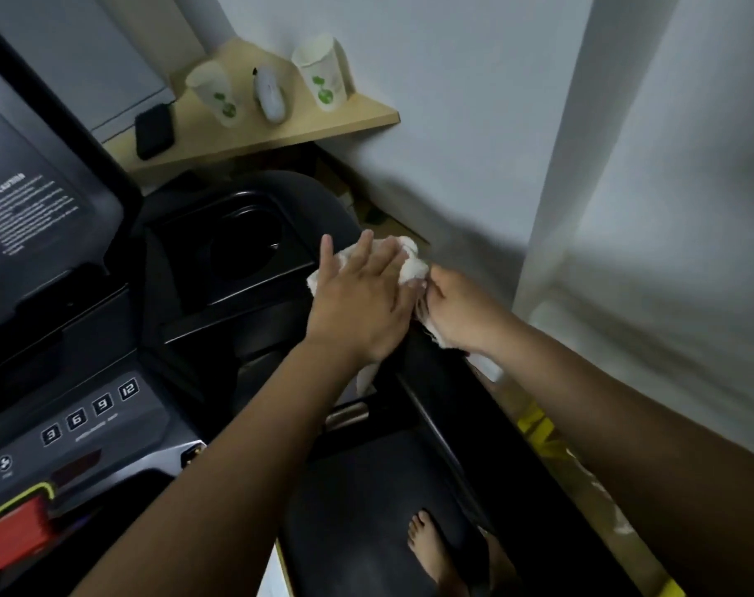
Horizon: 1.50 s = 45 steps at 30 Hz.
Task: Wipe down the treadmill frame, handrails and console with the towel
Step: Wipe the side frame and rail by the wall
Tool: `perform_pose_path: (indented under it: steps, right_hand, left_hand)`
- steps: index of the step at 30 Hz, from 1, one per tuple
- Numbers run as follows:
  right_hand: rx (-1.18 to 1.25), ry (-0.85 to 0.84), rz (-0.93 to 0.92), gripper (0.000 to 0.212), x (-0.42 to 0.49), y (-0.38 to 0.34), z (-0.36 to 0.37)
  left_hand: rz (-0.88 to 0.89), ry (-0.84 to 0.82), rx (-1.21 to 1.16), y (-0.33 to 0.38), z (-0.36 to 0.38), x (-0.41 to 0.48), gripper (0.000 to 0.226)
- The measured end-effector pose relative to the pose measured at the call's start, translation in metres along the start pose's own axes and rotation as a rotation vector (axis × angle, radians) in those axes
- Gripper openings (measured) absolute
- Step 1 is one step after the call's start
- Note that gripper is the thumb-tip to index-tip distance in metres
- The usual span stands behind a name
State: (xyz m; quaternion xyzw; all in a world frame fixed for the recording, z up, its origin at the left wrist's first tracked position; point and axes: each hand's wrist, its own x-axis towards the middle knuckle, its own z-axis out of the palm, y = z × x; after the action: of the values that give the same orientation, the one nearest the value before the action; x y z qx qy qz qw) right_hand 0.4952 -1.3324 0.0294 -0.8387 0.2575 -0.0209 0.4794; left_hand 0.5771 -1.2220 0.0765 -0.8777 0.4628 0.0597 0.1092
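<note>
A white towel [411, 262] lies bunched on the right end of the black treadmill console [237, 303], where the right handrail [435, 381] starts. My left hand [362, 303] lies flat on the towel with fingers spread, pressing it against the console edge beside the round cup holder [241, 252]. My right hand [457, 312] grips the towel's right part with curled fingers, and a bit of cloth shows under its wrist. The console's number buttons [91, 411] and red safety key [17, 532] sit at lower left.
A wooden shelf [366, 116] at the back holds two paper cups [213, 94], a white device [271, 96] and a black box [153, 131]. A white wall [495, 122] stands close on the right. My bare foot [431, 553] stands on the treadmill belt [358, 489].
</note>
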Motion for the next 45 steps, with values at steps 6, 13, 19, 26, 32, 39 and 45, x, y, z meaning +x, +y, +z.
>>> perform_pose_path:
  steps: [6,13,19,26,32,39,45]
  right_hand:
    - [0.218,-0.003,-0.183,0.032,-0.057,0.005,-0.003]
    - [-0.527,0.066,-0.505,0.051,-0.121,-0.002,0.03]
    - [-0.576,-0.066,-0.452,0.06,-0.137,-0.037,0.107]
    - [-0.272,-0.157,-0.375,0.077,-0.102,-0.134,0.171]
    - [-0.441,-0.195,-0.464,0.074,-0.128,-0.122,0.152]
    - [-0.632,-0.184,-0.418,0.071,-0.127,-0.131,0.151]
    - [-0.424,-0.122,-0.38,0.064,-0.11,-0.154,0.175]
  left_hand:
    - [0.178,0.157,-0.293,0.002,0.012,-0.059,0.061]
    - [0.354,0.074,-0.172,-0.02,0.036,-0.145,0.047]
    - [0.313,0.14,0.026,-0.087,0.03,-0.194,0.054]
    - [0.091,0.251,0.076,-0.171,0.021,-0.207,0.072]
    - [0.054,0.37,-0.101,-0.152,0.043,-0.227,0.064]
    - [0.205,0.368,0.077,-0.167,0.041,-0.215,0.056]
    - [-0.005,0.37,-0.159,-0.189,0.034,-0.211,0.053]
